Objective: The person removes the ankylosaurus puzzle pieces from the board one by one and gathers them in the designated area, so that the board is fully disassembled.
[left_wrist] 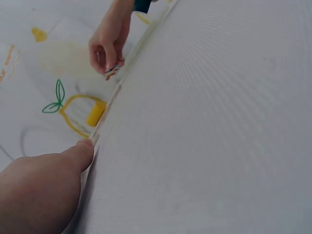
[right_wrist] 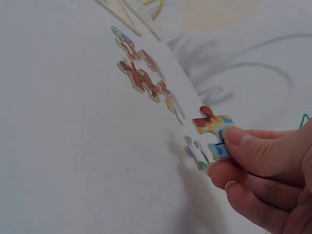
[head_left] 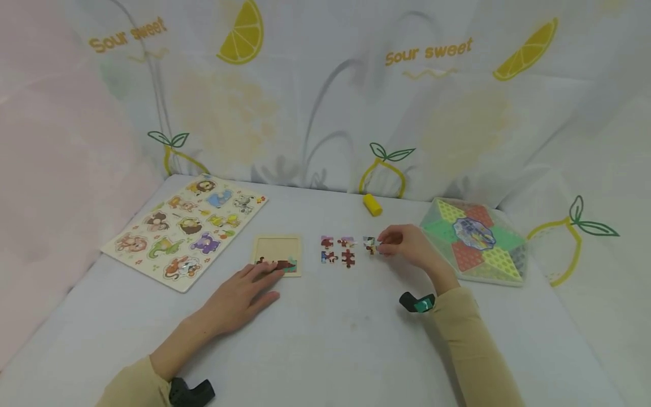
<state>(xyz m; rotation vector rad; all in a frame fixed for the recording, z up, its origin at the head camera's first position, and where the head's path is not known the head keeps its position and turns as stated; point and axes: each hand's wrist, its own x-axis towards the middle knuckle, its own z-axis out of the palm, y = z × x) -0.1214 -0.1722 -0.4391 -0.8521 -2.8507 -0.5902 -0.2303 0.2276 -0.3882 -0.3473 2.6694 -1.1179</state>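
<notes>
My right hand (head_left: 413,247) pinches a colourful jigsaw puzzle piece (right_wrist: 213,122) between thumb and fingers, tilted above the table in the right wrist view. Just under it, another puzzle piece (right_wrist: 196,152) lies partly hidden. To the left, several loose pieces with brown patches (right_wrist: 139,80) lie in a small cluster. My left hand (head_left: 236,302) rests with extended fingers at the lower edge of a small wooden puzzle tray (head_left: 277,242). Along the tray's bottom, fitted pieces (head_left: 291,264) show brown and teal; the fingers partly cover them.
A large animal puzzle board (head_left: 178,237) lies at the left. On the right is a hexagonal patterned box (head_left: 473,249). A yellow block (head_left: 373,204) lies near the back edge, before a lemon-print cloth (head_left: 315,102).
</notes>
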